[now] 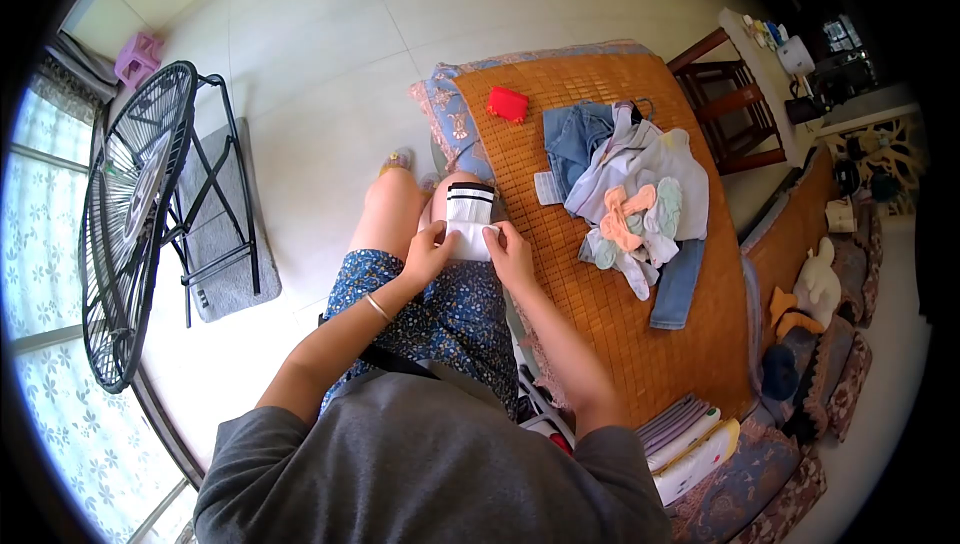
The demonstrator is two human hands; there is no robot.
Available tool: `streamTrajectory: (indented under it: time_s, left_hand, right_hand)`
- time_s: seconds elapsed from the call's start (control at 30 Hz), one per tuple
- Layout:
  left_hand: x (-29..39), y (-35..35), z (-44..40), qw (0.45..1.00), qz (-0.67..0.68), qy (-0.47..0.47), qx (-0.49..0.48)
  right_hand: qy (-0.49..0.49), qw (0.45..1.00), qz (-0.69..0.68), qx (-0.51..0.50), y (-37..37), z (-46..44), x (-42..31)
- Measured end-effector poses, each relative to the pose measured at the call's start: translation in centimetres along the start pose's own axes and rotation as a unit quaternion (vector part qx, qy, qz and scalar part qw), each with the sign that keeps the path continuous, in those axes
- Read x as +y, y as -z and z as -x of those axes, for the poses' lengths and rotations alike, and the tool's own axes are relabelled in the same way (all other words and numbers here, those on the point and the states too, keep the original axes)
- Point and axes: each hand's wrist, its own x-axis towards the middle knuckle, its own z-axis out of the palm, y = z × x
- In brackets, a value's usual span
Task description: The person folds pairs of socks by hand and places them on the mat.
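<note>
A white sock [469, 216] with black stripes near its cuff lies flat over my thigh. My left hand [428, 252] pinches its left edge between thumb and fingers. On the opposite edge, my right hand [511, 252] grips it the same way. To the right, a heap of clothes [640, 169] rests on a woven mat [560, 274]. Small peach socks [625, 216] and pale green socks [662, 209] lie on top of the heap, and blue jeans [682, 284] stick out below it.
A red pouch [508, 104] sits near the mat's far edge. Folded clothes [690, 444] are stacked at the near right, with a white plush toy [820, 279] beyond. At my left stand a black round chair [140, 224] and a grey rug [235, 234].
</note>
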Motion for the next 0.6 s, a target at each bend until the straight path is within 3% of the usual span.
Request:
streamTrajectory:
  time_s: [0.13, 0.33, 0.53, 0.6]
  left_hand:
    - [-0.8, -0.7, -0.5, 0.999, -0.012, -0.014, 0.030]
    - [-1.7, -0.9, -0.6, 0.994, 0.080, -0.026, 0.069]
    - [-1.9, -0.8, -0.4, 0.997, -0.022, -0.005, 0.076]
    - [-1.5, -0.8, -0.5, 0.993, -0.064, -0.059, 0.081]
  right_hand:
    - [-0.012, 0.997, 0.064, 0.051, -1.4, -0.3, 0.6]
    - [0.013, 0.992, 0.091, 0.082, -2.0, -0.3, 0.2]
    - [-0.005, 0.988, 0.129, 0.080, -2.3, -0.3, 0.5]
    - [-0.003, 0.986, 0.146, 0.079, -2.4, -0.4, 0.8]
